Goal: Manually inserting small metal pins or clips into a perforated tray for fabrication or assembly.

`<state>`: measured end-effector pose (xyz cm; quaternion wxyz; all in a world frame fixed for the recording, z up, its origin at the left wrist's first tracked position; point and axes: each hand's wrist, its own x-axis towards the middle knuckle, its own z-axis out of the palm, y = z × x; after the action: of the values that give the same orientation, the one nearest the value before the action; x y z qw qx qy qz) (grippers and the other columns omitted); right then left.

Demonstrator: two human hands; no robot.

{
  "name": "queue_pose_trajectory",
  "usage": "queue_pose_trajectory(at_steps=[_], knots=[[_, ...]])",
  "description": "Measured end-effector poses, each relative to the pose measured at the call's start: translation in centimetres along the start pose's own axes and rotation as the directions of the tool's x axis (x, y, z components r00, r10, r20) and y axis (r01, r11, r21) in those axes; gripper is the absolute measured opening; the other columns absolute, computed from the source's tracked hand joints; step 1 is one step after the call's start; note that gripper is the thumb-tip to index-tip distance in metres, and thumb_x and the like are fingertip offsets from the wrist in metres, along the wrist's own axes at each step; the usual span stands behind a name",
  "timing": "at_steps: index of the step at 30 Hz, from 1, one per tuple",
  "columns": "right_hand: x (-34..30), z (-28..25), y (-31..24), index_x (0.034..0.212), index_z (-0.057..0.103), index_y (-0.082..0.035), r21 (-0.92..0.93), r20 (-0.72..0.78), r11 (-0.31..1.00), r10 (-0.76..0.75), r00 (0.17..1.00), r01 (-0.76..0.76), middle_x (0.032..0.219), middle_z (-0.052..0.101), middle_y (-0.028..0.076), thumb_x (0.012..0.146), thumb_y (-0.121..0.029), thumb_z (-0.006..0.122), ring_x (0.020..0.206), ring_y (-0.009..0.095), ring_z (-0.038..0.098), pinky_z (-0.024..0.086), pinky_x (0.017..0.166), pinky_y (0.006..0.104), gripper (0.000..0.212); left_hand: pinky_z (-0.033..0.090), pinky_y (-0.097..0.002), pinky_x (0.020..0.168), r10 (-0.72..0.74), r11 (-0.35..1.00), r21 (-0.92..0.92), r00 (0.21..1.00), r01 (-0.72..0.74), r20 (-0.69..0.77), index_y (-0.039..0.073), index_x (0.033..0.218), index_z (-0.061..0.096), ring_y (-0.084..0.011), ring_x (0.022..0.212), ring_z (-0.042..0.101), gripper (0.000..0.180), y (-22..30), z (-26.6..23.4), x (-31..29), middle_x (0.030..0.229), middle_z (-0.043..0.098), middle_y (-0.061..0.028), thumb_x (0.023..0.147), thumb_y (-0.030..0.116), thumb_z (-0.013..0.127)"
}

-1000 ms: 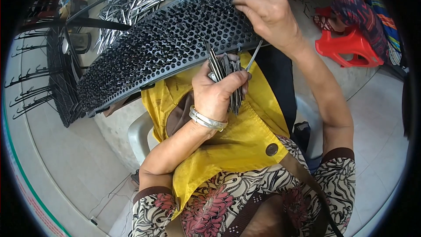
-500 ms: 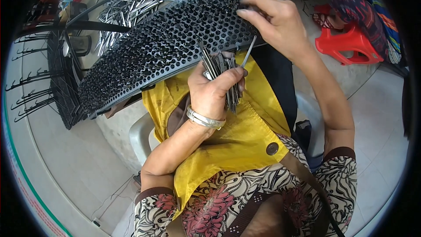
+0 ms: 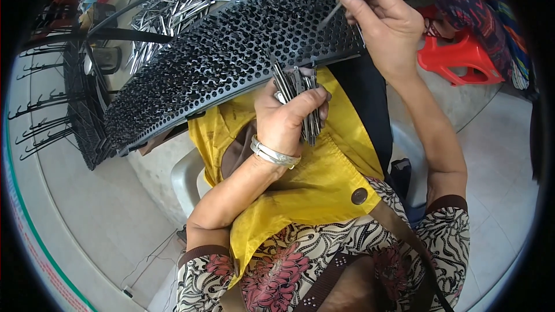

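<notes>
My left hand is closed round a bundle of thin metal strips, held over the yellow apron on my lap. Just beyond it lies a long black perforated rack, its surface full of small round holes. Over the rack's right end, my right hand pinches one slim metal strip between thumb and forefinger. That strip slants down and left toward the holes; whether its tip is in one I cannot tell.
A heap of loose metal strips lies behind the rack. Black hooks stick out at the left. A black bar crosses above the rack. A red plastic stool stands at the right, with patterned cloth above it.
The single strip that stood out by my left thumb is now in my right hand. My right hand has shifted right; my left hand has moved slightly right.
</notes>
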<state>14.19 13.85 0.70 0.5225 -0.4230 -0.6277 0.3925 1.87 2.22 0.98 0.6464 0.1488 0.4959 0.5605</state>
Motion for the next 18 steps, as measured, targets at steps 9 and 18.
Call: queue_pose_trajectory(at_steps=[9,18], knots=[[1.1,1.5,2.1,0.079,0.060,0.003,-0.297,0.129,0.712,-0.630,0.765,0.636,0.075,0.061,0.010,0.071,0.003,0.064,0.065,0.017,0.059,0.047,0.060,0.0236,0.009,0.044,-0.0254,0.047,-0.031,0.999,0.008,0.999,0.031,0.014,-0.001,0.091,0.051,-0.0168,0.053,0.054,0.024,-0.5,-0.1,0.0,0.070,0.058,-0.0105,0.070,-0.005,0.061],[1.0,2.0,1.6,0.086,0.058,0.000,-0.450,0.446,0.608,-0.481,0.755,0.654,0.073,0.056,0.013,0.069,0.004,0.059,0.066,0.029,0.056,0.045,0.057,0.0341,0.017,0.043,-0.0245,0.047,-0.078,0.997,0.002,0.996,0.078,0.053,-0.001,0.091,0.050,-0.0164,0.052,0.054,0.025,-0.2,-0.3,0.2,0.068,0.057,-0.0097,0.069,-0.006,0.060]])
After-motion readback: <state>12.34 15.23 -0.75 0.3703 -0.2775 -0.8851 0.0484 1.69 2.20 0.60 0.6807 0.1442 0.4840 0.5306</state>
